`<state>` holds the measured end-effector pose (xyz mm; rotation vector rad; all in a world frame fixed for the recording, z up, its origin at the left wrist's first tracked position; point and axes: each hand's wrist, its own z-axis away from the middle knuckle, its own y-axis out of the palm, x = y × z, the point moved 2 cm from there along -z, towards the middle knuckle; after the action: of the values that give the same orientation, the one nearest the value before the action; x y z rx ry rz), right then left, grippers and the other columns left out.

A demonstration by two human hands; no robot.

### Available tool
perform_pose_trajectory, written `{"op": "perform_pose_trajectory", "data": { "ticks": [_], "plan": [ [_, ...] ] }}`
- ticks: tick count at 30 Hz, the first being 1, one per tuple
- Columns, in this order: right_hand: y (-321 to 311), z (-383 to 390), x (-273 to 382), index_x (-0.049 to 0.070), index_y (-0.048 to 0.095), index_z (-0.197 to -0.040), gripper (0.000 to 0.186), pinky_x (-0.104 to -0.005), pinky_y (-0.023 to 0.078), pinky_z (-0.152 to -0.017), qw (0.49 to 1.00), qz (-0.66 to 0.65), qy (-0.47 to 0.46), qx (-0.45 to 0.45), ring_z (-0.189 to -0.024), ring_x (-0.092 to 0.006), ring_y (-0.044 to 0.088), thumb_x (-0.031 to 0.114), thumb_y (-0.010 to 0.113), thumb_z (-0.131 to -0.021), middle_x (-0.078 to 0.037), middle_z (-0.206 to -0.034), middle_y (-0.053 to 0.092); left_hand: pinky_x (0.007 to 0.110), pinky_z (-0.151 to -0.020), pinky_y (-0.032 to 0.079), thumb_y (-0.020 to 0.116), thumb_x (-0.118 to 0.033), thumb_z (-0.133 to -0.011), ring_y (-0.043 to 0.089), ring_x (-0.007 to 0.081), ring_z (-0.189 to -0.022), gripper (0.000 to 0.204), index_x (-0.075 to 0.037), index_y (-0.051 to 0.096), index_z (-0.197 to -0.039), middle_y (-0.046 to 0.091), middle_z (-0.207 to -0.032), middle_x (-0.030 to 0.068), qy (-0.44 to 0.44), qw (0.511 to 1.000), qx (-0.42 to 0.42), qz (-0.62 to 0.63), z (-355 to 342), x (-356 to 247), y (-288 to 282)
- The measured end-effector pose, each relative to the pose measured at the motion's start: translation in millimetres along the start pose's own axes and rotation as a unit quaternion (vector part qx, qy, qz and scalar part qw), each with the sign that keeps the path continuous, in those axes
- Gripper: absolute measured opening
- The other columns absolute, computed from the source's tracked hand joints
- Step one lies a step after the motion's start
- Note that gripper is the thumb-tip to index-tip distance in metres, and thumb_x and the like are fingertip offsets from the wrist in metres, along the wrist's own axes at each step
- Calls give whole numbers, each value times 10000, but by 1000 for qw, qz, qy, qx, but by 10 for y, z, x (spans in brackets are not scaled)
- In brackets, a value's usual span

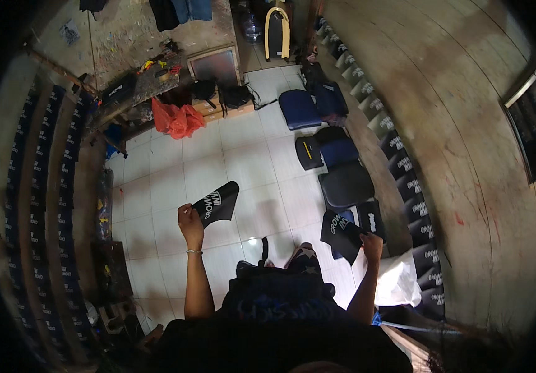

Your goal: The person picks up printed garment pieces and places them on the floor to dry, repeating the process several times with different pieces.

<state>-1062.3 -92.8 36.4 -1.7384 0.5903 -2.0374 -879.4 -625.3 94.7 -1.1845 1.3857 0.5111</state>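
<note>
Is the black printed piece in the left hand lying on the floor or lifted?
Lifted: the left hand pinches the black printed piece by one end above the white tile floor.

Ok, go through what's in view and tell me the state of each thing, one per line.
Left hand: raised, gripping a black printed piece by its end.
Right hand: closed on another black piece, low at the right.
Stack of black pieces: lying on the white tile floor.
Row of black pieces: lined up along the right wall.
Orange bag: crumpled on the floor.
</note>
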Motion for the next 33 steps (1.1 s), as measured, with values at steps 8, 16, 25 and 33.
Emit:
{"op": "perform_pose_trajectory", "data": {
  "ticks": [8, 16, 25, 33],
  "plan": [
    [955, -2410, 696, -26, 533, -593, 261, -319, 382, -474, 999, -12, -26, -30, -496, -120, 481, 166, 621, -747, -97, -513, 477, 211, -640, 416, 470, 3, -855, 461, 71, -674, 148, 16, 469, -1002, 499, -745, 7, -71, 995, -19, 68, -1619, 211, 1355],
    [1841, -4755, 2842, -14, 650, -780, 186, -382, 436, -580, 965, 163, -205, 1, -618, -278, 609, 165, 631, -736, -194, -685, 616, 234, -686, 436, 464, -17, -862, 518, 106, -758, 156, 17, 463, -1014, 544, -843, 72, -144, 984, -82, 67, -3185, -101, 2187],
    [3226, -6558, 3715, 54, 636, -813, 171, -443, 450, -677, 941, 278, -191, 32, -788, -339, 593, 217, 603, -777, -158, -829, 622, 245, -722, 417, 456, -6, -848, 489, 125, -766, 147, 10, 467, -993, 504, -874, 41, -61, 992, -48, 104, -5663, 443, 3475],
    [3225, -8243, 4712, -31, 554, -646, 151, -342, 410, -535, 968, 90, -221, -74, -498, -224, 456, 61, 617, -748, -192, -550, 498, 239, -750, 380, 503, -43, -861, 442, 104, -804, 118, -13, 481, -973, 472, -867, 15, 15, 981, 98, 165, -8156, -296, 5441]
  ]
}}
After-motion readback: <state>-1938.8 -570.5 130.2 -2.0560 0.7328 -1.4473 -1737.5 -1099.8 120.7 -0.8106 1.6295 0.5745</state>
